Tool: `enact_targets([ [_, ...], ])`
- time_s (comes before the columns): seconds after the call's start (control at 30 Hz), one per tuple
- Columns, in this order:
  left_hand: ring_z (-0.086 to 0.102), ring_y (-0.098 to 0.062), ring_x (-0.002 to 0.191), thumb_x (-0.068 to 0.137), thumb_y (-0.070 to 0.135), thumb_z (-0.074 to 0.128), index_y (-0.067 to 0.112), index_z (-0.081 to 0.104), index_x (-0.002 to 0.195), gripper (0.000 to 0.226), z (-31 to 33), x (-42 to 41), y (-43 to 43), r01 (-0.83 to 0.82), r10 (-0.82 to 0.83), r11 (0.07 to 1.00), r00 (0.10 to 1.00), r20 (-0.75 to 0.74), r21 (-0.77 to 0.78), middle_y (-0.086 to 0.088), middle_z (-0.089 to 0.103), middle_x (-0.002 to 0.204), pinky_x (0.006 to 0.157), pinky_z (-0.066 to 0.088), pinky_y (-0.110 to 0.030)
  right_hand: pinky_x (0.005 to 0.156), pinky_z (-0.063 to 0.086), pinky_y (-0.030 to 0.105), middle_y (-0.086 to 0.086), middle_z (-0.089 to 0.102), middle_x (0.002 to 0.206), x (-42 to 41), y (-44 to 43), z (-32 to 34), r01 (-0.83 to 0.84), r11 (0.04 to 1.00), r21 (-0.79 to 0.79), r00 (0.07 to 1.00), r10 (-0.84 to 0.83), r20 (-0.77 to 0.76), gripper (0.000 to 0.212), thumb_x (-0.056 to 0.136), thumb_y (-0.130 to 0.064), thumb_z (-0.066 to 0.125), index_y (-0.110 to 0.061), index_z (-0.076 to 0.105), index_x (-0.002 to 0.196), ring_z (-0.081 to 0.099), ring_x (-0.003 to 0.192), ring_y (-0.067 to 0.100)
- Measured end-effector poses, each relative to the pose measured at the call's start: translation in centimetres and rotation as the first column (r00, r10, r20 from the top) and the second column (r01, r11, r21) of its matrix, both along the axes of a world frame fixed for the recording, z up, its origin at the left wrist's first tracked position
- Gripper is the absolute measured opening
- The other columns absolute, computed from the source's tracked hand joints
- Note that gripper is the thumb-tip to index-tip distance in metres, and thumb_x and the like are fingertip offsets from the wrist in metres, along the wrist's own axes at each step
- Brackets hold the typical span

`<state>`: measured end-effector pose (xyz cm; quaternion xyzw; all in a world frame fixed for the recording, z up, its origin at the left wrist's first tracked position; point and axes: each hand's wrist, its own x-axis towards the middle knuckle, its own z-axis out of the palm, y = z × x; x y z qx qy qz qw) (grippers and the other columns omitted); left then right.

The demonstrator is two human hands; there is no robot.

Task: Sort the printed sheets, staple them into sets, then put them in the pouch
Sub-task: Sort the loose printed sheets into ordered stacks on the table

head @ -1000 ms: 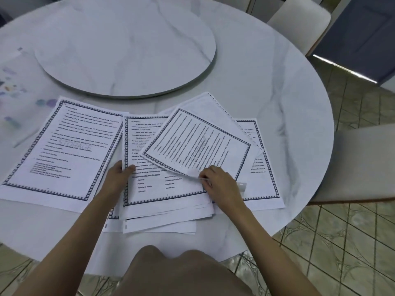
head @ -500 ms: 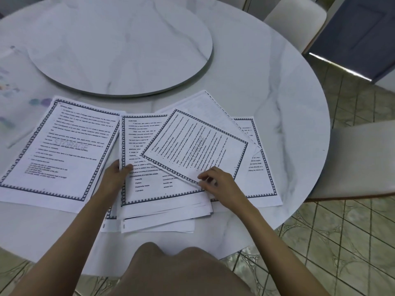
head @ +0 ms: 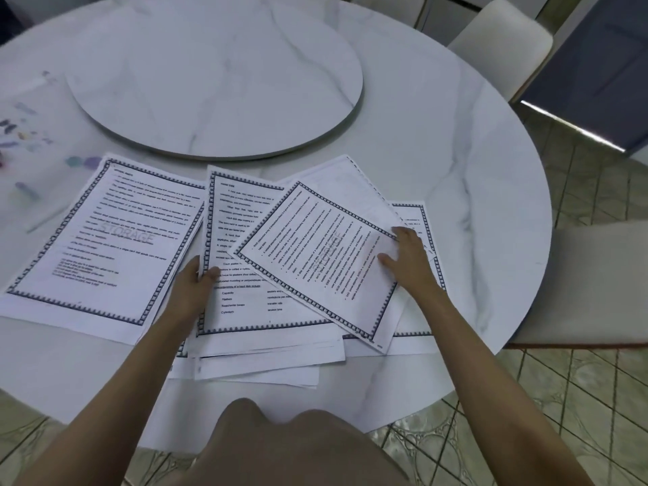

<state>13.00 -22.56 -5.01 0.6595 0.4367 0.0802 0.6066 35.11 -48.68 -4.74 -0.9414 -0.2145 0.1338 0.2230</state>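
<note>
One tilted sheet (head: 315, 254) under right hand (head: 409, 256), apparently pressed.

Soft even light, blurred edges

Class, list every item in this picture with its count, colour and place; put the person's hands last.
table: one, white marble, under everything.
turntable: one, white marble, table centre.
left pile: one, white with dark borders, left.
middle pile: one, white, centre.
tilted sheet: one, white, atop middle pile.
right sheets: count unclear, white, under tilted sheet.
pouch: one, clear with coloured marks, far left.
chairs: two, cream, right.
left hand: holds middle pile's left edge.
right hand: fingers flat on tilted sheet.
</note>
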Motion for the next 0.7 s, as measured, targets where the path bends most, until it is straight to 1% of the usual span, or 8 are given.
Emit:
enact_targets([
  [0.1, 0.053, -0.025, 0.113, 0.096, 0.017, 0.048, 0.01, 0.044, 0.133, 0.039, 0.6, -0.3, 0.4, -0.032, 0.031, 0.999, 0.998, 0.048, 0.011, -0.006, 0.055, 0.126, 0.101, 0.04, -0.039, 0.109, 0.024, 0.038, 0.021, 0.029, 0.146, 0.6, -0.6, -0.4, 0.067, 0.993, -0.101, 0.998, -0.069, -0.014, 0.069, 0.088, -0.022, 0.061, 0.002, 0.025, 0.142, 0.028, 0.135, 0.032],
  [0.17, 0.054, -0.023, 0.105, 0.096, 0.013, 0.046, 0.01, 0.049, 0.129, 0.033, 1.4, -0.6, 0.9, -0.058, 0.054, 0.997, 0.994, 0.09, 0.044, -0.006, 0.057, 0.115, 0.093, 0.042, -0.036, 0.104, 0.03, 0.04, 0.02, 0.035, 0.141, 0.7, -0.7, -0.3, 0.064, 0.985, -0.163, 0.998, -0.063, 0.014, 0.067, 0.087, -0.027, 0.062, 0.0, 0.03, 0.14, 0.034, 0.13, 0.033],
  [0.27, 0.055, -0.023, 0.101, 0.096, 0.013, 0.046, 0.011, 0.05, 0.127, 0.032, 2.9, -0.9, 1.7, -0.115, 0.101, 0.991, 0.98, 0.169, 0.074, -0.004, 0.057, 0.112, 0.089, 0.043, -0.035, 0.101, 0.03, 0.041, 0.016, 0.039, 0.134, 0.7, -0.8, 0.3, 0.062, 0.966, -0.252, 0.997, -0.047, 0.066, 0.061, 0.085, -0.034, 0.062, -0.006, 0.038, 0.134, 0.036, 0.126, 0.031],
  [0.37, 0.056, -0.023, 0.1, 0.096, 0.014, 0.046, 0.015, 0.051, 0.119, 0.024, 4.3, -1.4, 2.7, -0.192, 0.169, 0.978, 0.956, 0.238, 0.076, -0.005, 0.057, 0.112, 0.088, 0.044, -0.035, 0.103, 0.026, 0.039, 0.015, 0.04, 0.132, 0.4, -0.5, 0.7, 0.06, 0.954, -0.295, 0.997, -0.046, 0.056, 0.058, 0.085, -0.039, 0.061, -0.008, 0.045, 0.13, 0.035, 0.126, 0.03],
  [0.47, 0.055, -0.02, 0.103, 0.096, 0.015, 0.046, 0.013, 0.05, 0.124, 0.028, 5.5, -1.8, 4.1, -0.279, 0.242, 0.957, 0.922, 0.301, 0.085, -0.001, 0.058, 0.113, 0.091, 0.044, -0.033, 0.103, 0.026, 0.04, 0.015, 0.038, 0.133, -0.4, 0.1, 0.9, 0.045, 0.931, -0.362, 0.999, -0.032, 0.04, 0.06, 0.084, -0.042, 0.06, -0.007, 0.043, 0.13, 0.034, 0.126, 0.031],
  [0.6, 0.059, -0.007, 0.096, 0.097, 0.014, 0.043, 0.029, 0.054, 0.102, 0.02, 6.8, -2.3, 6.2, -0.345, 0.292, 0.934, 0.884, 0.364, 0.088, 0.017, 0.058, 0.101, 0.086, 0.046, -0.025, 0.103, 0.028, 0.041, 0.016, 0.036, 0.134, -1.7, 0.7, 0.8, 0.072, 0.935, -0.348, 0.997, -0.06, 0.045, 0.06, 0.085, -0.04, 0.061, -0.005, 0.042, 0.13, 0.033, 0.126, 0.032],
  [0.63, 0.06, -0.004, 0.095, 0.097, 0.014, 0.043, 0.03, 0.054, 0.101, 0.02, 7.1, -2.4, 6.7, -0.35, 0.292, 0.932, 0.881, 0.372, 0.095, 0.017, 0.059, 0.102, 0.086, 0.047, -0.025, 0.102, 0.029, 0.04, 0.016, 0.036, 0.133, -2.0, 0.9, 0.8, 0.079, 0.938, -0.336, 0.997, -0.066, 0.051, 0.059, 0.085, -0.039, 0.06, -0.004, 0.042, 0.13, 0.033, 0.125, 0.032],
  [0.7, 0.061, -0.007, 0.099, 0.097, 0.017, 0.043, 0.025, 0.055, 0.11, 0.02, 7.3, -2.7, 7.6, -0.35, 0.285, 0.93, 0.878, 0.384, 0.11, 0.014, 0.061, 0.107, 0.086, 0.049, -0.027, 0.099, 0.031, 0.04, 0.017, 0.037, 0.132, -2.7, 1.1, 0.7, 0.084, 0.943, -0.321, 0.996, -0.068, 0.061, 0.057, 0.086, -0.037, 0.059, -0.004, 0.042, 0.13, 0.035, 0.124, 0.031],
])
